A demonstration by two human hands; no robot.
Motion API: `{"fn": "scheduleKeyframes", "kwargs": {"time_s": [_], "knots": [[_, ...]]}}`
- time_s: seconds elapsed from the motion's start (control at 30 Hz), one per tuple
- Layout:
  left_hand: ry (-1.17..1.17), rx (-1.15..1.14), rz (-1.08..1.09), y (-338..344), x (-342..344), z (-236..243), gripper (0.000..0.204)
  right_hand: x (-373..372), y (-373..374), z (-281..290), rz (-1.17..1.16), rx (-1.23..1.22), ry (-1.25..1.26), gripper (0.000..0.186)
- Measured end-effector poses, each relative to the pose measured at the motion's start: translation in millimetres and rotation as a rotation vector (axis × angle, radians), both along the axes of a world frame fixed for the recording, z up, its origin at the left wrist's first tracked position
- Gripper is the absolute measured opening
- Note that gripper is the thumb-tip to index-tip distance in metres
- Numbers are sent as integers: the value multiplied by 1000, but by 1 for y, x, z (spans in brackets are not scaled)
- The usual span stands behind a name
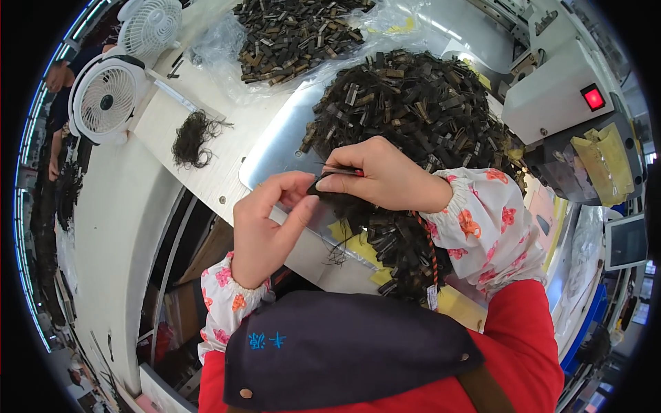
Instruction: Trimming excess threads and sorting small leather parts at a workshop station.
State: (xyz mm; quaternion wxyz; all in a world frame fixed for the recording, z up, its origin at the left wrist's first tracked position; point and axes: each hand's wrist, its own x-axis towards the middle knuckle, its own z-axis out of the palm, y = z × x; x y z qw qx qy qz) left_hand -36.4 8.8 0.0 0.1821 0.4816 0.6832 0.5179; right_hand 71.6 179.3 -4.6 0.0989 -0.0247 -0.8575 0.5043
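My right hand pinches a slim dark object with a red part, along with a small dark tuft of hair. My left hand has its thumb and index finger curled at the left end of that tuft; what exactly they grip is too small to make out. Under and behind my hands lies a large heap of dark hair pieces with small tabs or clips, on a metal plate over a white worktable. Loose strands hang below my fingers.
Another heap lies on clear plastic at the back. A loose hair tuft is at left, near two white fans. A person stands far left. A machine box with a red switch and a small screen are right.
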Motion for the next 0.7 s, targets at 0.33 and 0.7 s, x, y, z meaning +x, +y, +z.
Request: {"fn": "scheduleKeyframes", "kwargs": {"time_s": [0.33,0.7], "knots": [[65,-166,49,1,-6,-5,17,-1,8,-8,-65,116,67,30],[157,-89,77,1,4,0,5,-11,-4,-12,156,50,123,28]]}}
